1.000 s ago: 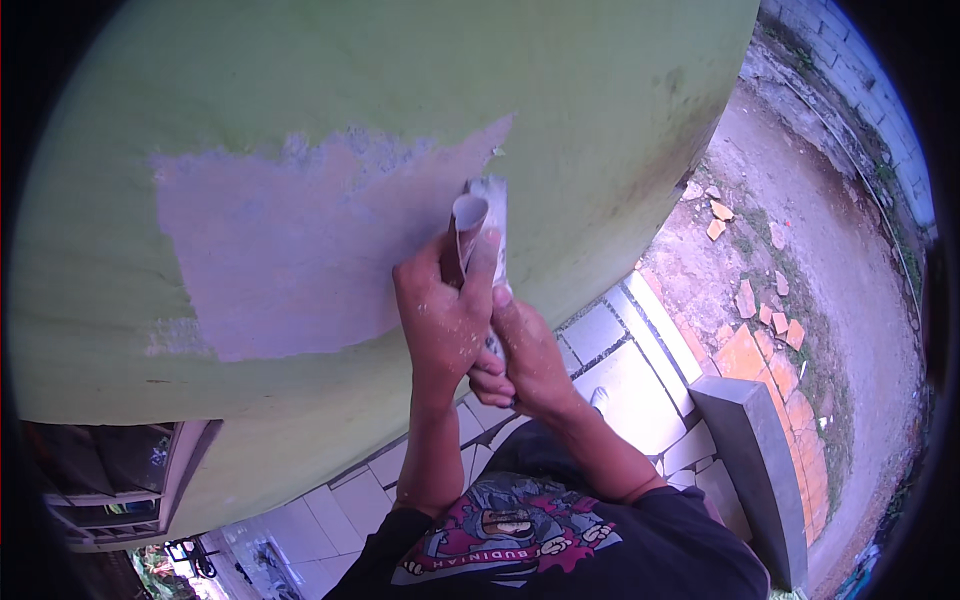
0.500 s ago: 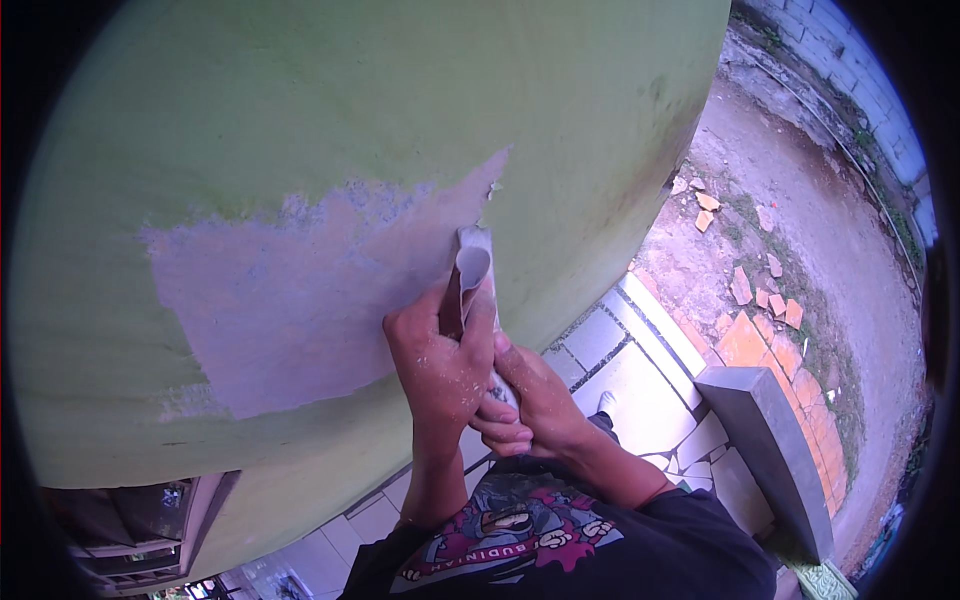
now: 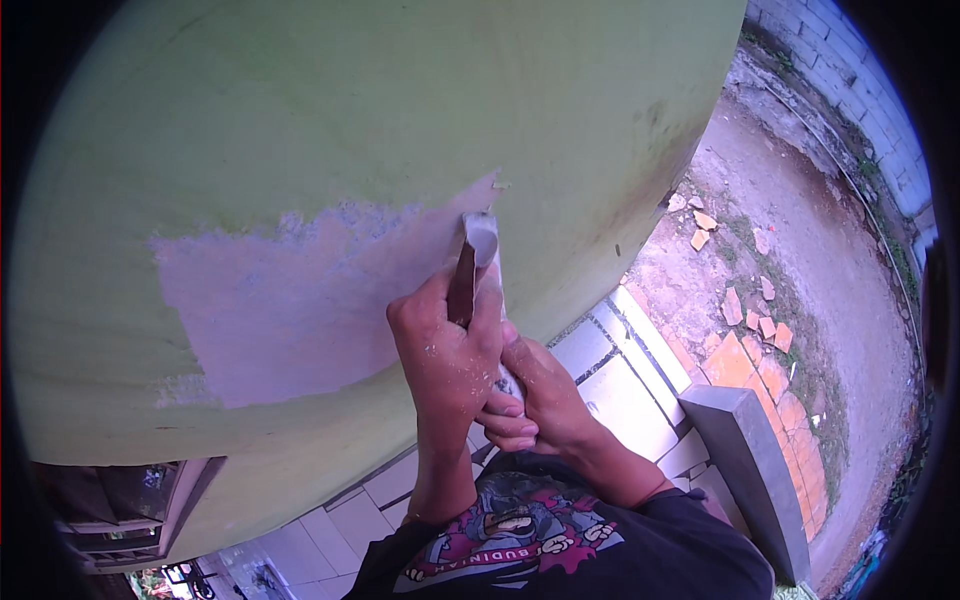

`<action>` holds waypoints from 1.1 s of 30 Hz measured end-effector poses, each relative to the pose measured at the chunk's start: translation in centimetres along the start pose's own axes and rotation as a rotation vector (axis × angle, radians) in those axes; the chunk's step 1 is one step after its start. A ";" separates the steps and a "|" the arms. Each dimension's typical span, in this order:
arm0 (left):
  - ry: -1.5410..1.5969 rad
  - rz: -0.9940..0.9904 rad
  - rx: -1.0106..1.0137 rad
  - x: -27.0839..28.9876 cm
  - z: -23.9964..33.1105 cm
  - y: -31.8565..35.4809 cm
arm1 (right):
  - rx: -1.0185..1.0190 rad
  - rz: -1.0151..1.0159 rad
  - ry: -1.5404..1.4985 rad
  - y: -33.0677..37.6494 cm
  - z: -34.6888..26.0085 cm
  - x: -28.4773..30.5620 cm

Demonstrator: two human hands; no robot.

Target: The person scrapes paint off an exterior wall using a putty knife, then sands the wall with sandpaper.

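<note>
Both hands hold a long scraper (image 3: 510,383) with a pale, dirty handle against a green wall (image 3: 330,90). My left hand (image 3: 447,345) is closed round its upper part, beside a brown flat piece (image 3: 462,287). Lower down, my right hand (image 3: 545,395) wraps the handle, its thumb along the side. A curled whitish piece (image 3: 483,240) sits at the scraper's upper end; whether it is peeled paint or part of the tool, I cannot tell. That end lies at the right edge of a bare pinkish-white patch (image 3: 285,300). Pale dust speckles my left hand.
A framed window (image 3: 120,505) is low on the left. Pale floor tiles (image 3: 630,400) run below the wall. To the right stand a grey ledge (image 3: 745,465), orange paving (image 3: 770,390), broken pieces (image 3: 768,328) on dirt ground and a block wall (image 3: 850,70).
The scraper's end has moved up along the patch's right edge, nearer its pointed tip. A small dark chip now shows to the right of my hands. My grip looks the same.
</note>
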State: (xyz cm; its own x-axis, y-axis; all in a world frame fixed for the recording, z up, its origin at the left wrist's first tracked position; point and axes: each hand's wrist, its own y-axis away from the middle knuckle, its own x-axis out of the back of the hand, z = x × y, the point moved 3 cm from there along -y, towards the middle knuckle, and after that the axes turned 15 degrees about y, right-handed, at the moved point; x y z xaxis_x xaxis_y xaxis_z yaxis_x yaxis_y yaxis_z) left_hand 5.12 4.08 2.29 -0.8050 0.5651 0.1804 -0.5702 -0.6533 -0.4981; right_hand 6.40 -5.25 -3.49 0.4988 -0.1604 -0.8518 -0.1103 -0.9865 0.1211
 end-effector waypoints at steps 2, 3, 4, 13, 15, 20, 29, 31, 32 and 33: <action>-0.028 -0.069 0.221 -1.1 2.9 -0.9 | 0.104 -0.021 -0.012 0.8 -1.8 -0.4; -0.045 -0.074 0.114 -2.0 2.5 -1.9 | 0.148 -0.047 -0.040 0.6 -2.7 0.1; -0.046 -0.064 0.111 -2.0 2.2 -1.4 | 0.143 -0.053 -0.034 0.9 -2.5 0.0; -0.085 -0.055 0.179 -2.1 1.8 -0.5 | 0.071 -0.053 -0.044 1.6 -2.3 0.5; -0.096 0.009 0.245 -0.4 -1.1 2.2 | -0.034 0.019 0.001 1.3 0.8 1.4; -0.192 0.069 0.278 1.9 -1.5 5.1 | -0.075 -0.057 0.059 0.9 4.4 2.1; -0.063 0.208 0.256 4.1 -8.5 10.8 | -0.073 0.036 0.355 -1.1 10.0 6.9; -0.026 0.213 0.277 4.3 -8.9 11.0 | -0.037 0.038 0.376 -1.1 10.9 7.1; -0.064 0.184 0.256 4.3 -8.7 10.9 | -0.040 0.046 0.369 -1.1 11.3 7.2; -0.100 0.153 0.233 4.2 -8.5 10.6 | -0.020 0.046 0.359 -1.3 11.5 7.3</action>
State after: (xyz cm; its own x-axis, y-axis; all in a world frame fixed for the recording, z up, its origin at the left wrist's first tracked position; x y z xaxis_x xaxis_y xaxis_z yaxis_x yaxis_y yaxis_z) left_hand -2.94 3.81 -9.42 -0.8902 0.4058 0.2069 -0.4535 -0.8320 -0.3197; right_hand 0.28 -4.79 -15.76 0.7643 -0.2031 -0.6121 -0.1248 -0.9778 0.1685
